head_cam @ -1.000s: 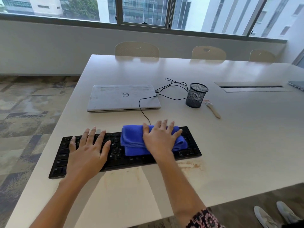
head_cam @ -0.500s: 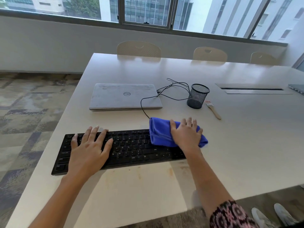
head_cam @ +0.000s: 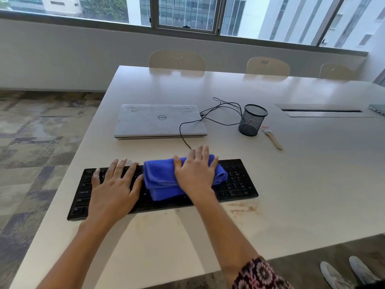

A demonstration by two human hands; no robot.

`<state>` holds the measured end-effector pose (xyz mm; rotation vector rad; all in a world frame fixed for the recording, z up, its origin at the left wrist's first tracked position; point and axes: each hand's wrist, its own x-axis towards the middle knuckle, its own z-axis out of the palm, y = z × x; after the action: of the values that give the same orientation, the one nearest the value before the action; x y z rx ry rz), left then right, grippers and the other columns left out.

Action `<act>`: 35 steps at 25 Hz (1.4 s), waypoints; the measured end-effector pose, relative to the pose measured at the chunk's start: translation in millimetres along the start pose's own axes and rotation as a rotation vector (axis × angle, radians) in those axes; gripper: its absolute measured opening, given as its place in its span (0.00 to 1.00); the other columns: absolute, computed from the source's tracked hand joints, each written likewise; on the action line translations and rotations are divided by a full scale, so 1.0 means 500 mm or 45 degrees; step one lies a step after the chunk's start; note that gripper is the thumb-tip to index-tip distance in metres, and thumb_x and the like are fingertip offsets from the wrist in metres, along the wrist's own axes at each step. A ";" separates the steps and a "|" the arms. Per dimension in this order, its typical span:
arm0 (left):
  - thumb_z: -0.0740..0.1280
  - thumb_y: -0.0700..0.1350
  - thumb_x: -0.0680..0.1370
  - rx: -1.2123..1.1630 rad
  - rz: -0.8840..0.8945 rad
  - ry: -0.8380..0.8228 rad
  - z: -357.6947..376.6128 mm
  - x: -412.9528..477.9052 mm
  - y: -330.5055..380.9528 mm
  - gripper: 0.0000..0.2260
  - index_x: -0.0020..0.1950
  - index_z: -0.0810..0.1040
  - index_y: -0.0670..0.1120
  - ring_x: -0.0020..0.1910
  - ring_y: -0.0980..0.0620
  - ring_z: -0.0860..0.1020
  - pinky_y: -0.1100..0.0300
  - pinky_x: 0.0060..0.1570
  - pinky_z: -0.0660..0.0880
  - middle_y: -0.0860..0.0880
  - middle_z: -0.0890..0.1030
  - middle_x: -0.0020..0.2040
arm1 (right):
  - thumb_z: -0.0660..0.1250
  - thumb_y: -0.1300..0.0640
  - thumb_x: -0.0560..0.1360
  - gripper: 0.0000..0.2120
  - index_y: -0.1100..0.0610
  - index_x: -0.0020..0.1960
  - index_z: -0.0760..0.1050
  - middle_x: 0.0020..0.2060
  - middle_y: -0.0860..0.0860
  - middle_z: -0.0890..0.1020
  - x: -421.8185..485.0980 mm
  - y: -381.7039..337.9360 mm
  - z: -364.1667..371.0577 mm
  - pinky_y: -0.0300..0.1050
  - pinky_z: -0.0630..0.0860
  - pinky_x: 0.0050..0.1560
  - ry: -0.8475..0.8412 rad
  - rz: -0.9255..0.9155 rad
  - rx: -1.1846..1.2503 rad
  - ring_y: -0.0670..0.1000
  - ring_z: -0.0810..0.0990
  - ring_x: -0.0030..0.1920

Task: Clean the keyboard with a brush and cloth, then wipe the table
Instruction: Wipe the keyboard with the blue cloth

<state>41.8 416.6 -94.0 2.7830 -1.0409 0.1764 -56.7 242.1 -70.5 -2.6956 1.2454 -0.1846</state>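
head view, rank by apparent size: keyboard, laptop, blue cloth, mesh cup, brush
1. keyboard, largest, though also nearest the camera
2. laptop and blue cloth: look alike; the cloth is nearer and partly under the right hand, so not ranked
3. mesh cup
4. brush

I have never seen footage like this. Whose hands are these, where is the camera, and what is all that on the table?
There is no robot here. A person wears a wide-angle camera on the head, and it looks down at their own two hands. The left hand lies flat on the left end of the black keyboard, probably to steady it. The right hand presses a folded blue cloth onto the keys. Farther back on the pale table are a closed laptop, a mesh pen cup and a brush, which nobody is touching.
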 end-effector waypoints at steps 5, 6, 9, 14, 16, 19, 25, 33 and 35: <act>0.39 0.63 0.80 0.003 -0.004 -0.033 0.001 0.001 0.002 0.28 0.79 0.54 0.58 0.79 0.53 0.46 0.45 0.75 0.43 0.52 0.53 0.80 | 0.44 0.37 0.82 0.35 0.60 0.79 0.58 0.81 0.57 0.54 0.052 0.153 -0.029 0.66 0.43 0.77 0.037 0.338 -0.001 0.56 0.46 0.81; 0.36 0.64 0.79 0.005 -0.002 -0.028 0.002 0.000 0.002 0.29 0.79 0.53 0.58 0.79 0.53 0.46 0.45 0.75 0.43 0.52 0.53 0.80 | 0.44 0.37 0.82 0.35 0.59 0.79 0.58 0.81 0.56 0.55 0.041 0.174 -0.032 0.66 0.44 0.77 0.047 0.392 0.012 0.56 0.46 0.81; 0.32 0.65 0.75 0.012 -0.002 -0.025 0.003 -0.001 0.002 0.34 0.79 0.51 0.57 0.79 0.53 0.45 0.44 0.75 0.42 0.52 0.52 0.80 | 0.43 0.39 0.83 0.32 0.57 0.80 0.56 0.80 0.58 0.54 -0.003 0.161 -0.023 0.68 0.46 0.76 0.099 0.432 -0.039 0.61 0.47 0.80; 0.33 0.63 0.74 -0.004 -0.011 -0.033 0.001 0.001 0.006 0.35 0.79 0.54 0.56 0.79 0.51 0.46 0.43 0.75 0.44 0.51 0.53 0.80 | 0.39 0.34 0.81 0.32 0.47 0.82 0.49 0.81 0.58 0.48 -0.045 -0.014 -0.001 0.75 0.36 0.72 -0.009 0.155 -0.043 0.68 0.39 0.79; 0.33 0.60 0.70 0.008 0.018 -0.075 0.000 -0.002 0.003 0.38 0.80 0.51 0.54 0.79 0.51 0.45 0.42 0.75 0.43 0.50 0.51 0.80 | 0.37 0.32 0.80 0.33 0.44 0.81 0.48 0.81 0.58 0.47 -0.061 -0.081 0.010 0.78 0.33 0.69 -0.046 0.002 -0.065 0.69 0.37 0.78; 0.33 0.60 0.68 -0.021 0.026 -0.130 -0.009 -0.003 0.001 0.40 0.80 0.49 0.53 0.79 0.52 0.43 0.43 0.75 0.41 0.50 0.48 0.81 | 0.38 0.33 0.80 0.32 0.42 0.81 0.45 0.82 0.55 0.45 -0.060 -0.105 -0.002 0.77 0.32 0.69 -0.067 -0.167 -0.006 0.67 0.36 0.78; 0.31 0.64 0.67 -0.041 0.094 -0.172 -0.030 -0.013 -0.050 0.42 0.80 0.45 0.50 0.78 0.55 0.39 0.45 0.75 0.38 0.50 0.44 0.81 | 0.35 0.28 0.74 0.34 0.35 0.79 0.41 0.82 0.48 0.50 -0.048 -0.017 -0.017 0.67 0.44 0.77 -0.187 -0.729 -0.088 0.53 0.43 0.81; 0.46 0.83 0.59 -0.262 0.015 -0.317 -0.077 -0.094 -0.195 0.58 0.80 0.42 0.49 0.73 0.65 0.37 0.52 0.74 0.34 0.59 0.40 0.75 | 0.38 0.32 0.80 0.32 0.41 0.81 0.46 0.81 0.56 0.52 -0.057 -0.119 0.018 0.72 0.41 0.74 -0.106 -0.277 -0.030 0.61 0.46 0.80; 0.50 0.82 0.59 -0.339 0.003 -0.283 -0.070 -0.101 -0.197 0.59 0.80 0.44 0.50 0.73 0.66 0.38 0.51 0.74 0.35 0.58 0.44 0.77 | 0.38 0.29 0.79 0.32 0.37 0.80 0.42 0.81 0.57 0.49 -0.095 -0.183 0.029 0.75 0.38 0.72 -0.127 -0.422 -0.017 0.66 0.45 0.80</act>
<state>67.0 529.0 -79.0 2.5995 -1.0286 -0.2586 -16.6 338.3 -68.3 -2.8657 0.7697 -0.0806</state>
